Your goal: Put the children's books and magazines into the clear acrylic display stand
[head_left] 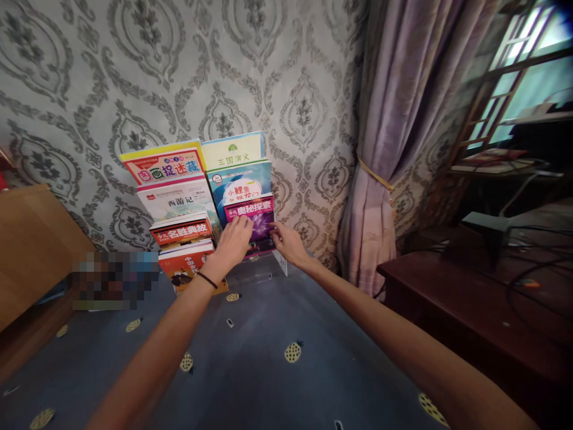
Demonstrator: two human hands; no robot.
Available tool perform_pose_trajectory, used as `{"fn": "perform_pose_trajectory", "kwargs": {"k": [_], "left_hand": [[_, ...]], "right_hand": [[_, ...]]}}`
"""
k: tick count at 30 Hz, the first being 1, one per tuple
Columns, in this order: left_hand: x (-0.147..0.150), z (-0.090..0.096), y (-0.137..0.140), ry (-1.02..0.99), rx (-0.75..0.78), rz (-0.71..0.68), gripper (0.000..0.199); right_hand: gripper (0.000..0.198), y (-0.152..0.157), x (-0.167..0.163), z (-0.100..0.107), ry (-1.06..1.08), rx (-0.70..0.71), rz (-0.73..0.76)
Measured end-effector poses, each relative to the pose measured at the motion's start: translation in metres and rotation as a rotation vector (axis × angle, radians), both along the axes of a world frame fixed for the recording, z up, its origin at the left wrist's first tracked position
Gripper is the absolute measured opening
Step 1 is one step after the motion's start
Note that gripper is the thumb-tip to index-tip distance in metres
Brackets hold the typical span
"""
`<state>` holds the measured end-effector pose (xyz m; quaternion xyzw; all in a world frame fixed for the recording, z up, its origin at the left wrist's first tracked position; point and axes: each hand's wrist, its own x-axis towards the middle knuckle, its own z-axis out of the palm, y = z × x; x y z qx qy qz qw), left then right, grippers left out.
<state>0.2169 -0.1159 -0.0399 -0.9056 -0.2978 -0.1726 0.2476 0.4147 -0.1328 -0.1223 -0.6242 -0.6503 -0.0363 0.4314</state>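
A purple book (pixel 261 226) leans at the front of the right-hand column of a tiered book rack (pixel 282 263). My left hand (pixel 233 240) has its fingers curled against the book's left side, covering part of the cover. At the right edge of that book, my right hand (pixel 289 243) pinches with thumb and fingers. Behind it rise a blue book (pixel 242 179) and a pale yellow book (pixel 233 154). The left-hand column holds a yellow-edged book (pixel 165 164), a white book (pixel 179 200), a red-brown book (pixel 181 234) and an orange book (pixel 183 269).
The rack stands on a dark blue cloth (pixel 250 370) with pineapple prints, against a patterned wall (pixel 304 113). A tied purple curtain (pixel 380 137) hangs to the right. Beyond it is a dark red table (pixel 447 298) with cables. A wooden box-like piece (pixel 40 245) stands left.
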Motion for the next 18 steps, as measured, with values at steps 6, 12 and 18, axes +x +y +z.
{"fn": "perform_pose_trajectory", "kwargs": {"k": [6,12,18], "left_hand": [[-0.007,0.027,0.01,-0.065,0.162,-0.065,0.036],[-0.009,0.04,0.008,0.037,0.187,0.015,0.036],[-0.011,0.044,0.01,0.05,0.173,0.016,0.037]], "right_hand": [[0.054,0.001,0.001,-0.004,0.069,0.033,0.004],[0.056,0.008,0.002,-0.003,0.165,0.036,0.052],[0.056,0.005,-0.002,-0.003,0.218,0.032,0.085]]}}
